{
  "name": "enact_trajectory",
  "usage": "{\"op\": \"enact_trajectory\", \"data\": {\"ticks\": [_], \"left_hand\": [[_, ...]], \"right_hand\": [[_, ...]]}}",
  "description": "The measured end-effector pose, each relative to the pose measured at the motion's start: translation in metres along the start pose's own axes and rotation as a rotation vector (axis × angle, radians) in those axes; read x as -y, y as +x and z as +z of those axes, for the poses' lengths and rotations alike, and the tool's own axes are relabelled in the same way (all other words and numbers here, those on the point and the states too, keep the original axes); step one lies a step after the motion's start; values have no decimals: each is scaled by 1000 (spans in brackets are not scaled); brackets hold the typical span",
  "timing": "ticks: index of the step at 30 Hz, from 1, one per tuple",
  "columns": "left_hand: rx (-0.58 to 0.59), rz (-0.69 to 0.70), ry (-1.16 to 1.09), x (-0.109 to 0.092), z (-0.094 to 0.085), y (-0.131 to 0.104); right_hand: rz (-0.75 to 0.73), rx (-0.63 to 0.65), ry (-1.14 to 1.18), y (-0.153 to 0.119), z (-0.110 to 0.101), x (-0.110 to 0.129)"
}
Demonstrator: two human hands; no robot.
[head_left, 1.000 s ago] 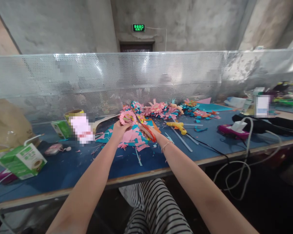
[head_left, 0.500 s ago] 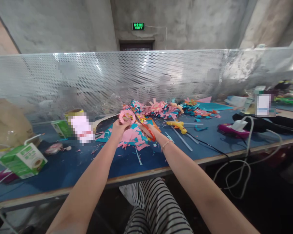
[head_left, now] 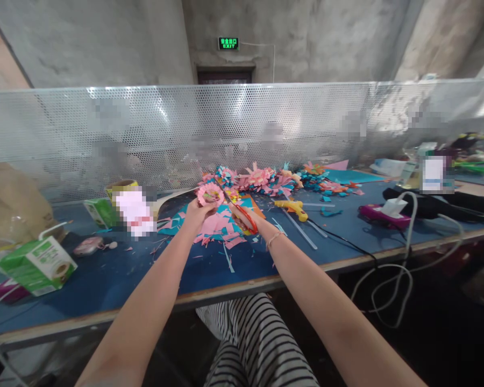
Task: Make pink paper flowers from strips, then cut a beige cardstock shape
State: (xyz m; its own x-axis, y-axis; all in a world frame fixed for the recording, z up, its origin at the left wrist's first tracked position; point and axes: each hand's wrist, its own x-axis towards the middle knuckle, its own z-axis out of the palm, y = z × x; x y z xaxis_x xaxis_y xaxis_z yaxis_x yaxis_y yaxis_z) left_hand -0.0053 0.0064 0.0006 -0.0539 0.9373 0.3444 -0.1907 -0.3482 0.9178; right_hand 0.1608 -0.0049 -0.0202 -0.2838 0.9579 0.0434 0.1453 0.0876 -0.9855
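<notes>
My left hand [head_left: 201,211] is closed on a pink paper flower [head_left: 207,187], round with a fringed edge and yellowish bits in its middle. In my right hand [head_left: 244,215] are scissors with red handles [head_left: 249,219]. Their dark blades point up and left, close beside the flower's right edge; whether they touch it I cannot tell. Beneath both hands lies a spread of pink and blue paper scraps [head_left: 213,226]. Behind them a heap of fringed paper flowers [head_left: 260,177] in pink, blue and orange rests along the perforated metal screen [head_left: 242,118].
A yellow glue gun [head_left: 292,208] and clear glue sticks [head_left: 300,228] lie to the right, its black cord crossing the table edge. At the left stand a green-and-white carton [head_left: 38,264] and a blurred phone-like screen [head_left: 135,209]. A purple tissue pack [head_left: 383,215] and white cable [head_left: 413,226] sit at right.
Both hands stay in nearly the same place. The pink flower is turned slightly, its face showing a little more toward me. The scissors have barely shifted.
</notes>
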Motion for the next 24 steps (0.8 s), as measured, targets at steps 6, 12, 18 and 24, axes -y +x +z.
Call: {"op": "enact_trajectory", "data": {"ticks": [6,12,18,24], "left_hand": [[40,-35,30,0,-1,-1],[63,-46,0,-2,-1,-1],[45,-54,-21,-2,-1,-2],[44,-68,-26,-2,-1,-1]], "right_hand": [[15,28,44,-1,-2,0],[-68,-72,-90,-1,-4,2],[-23,-154,-121,-1,-2,2],[31,-11,24,2,-4,-2]]}}
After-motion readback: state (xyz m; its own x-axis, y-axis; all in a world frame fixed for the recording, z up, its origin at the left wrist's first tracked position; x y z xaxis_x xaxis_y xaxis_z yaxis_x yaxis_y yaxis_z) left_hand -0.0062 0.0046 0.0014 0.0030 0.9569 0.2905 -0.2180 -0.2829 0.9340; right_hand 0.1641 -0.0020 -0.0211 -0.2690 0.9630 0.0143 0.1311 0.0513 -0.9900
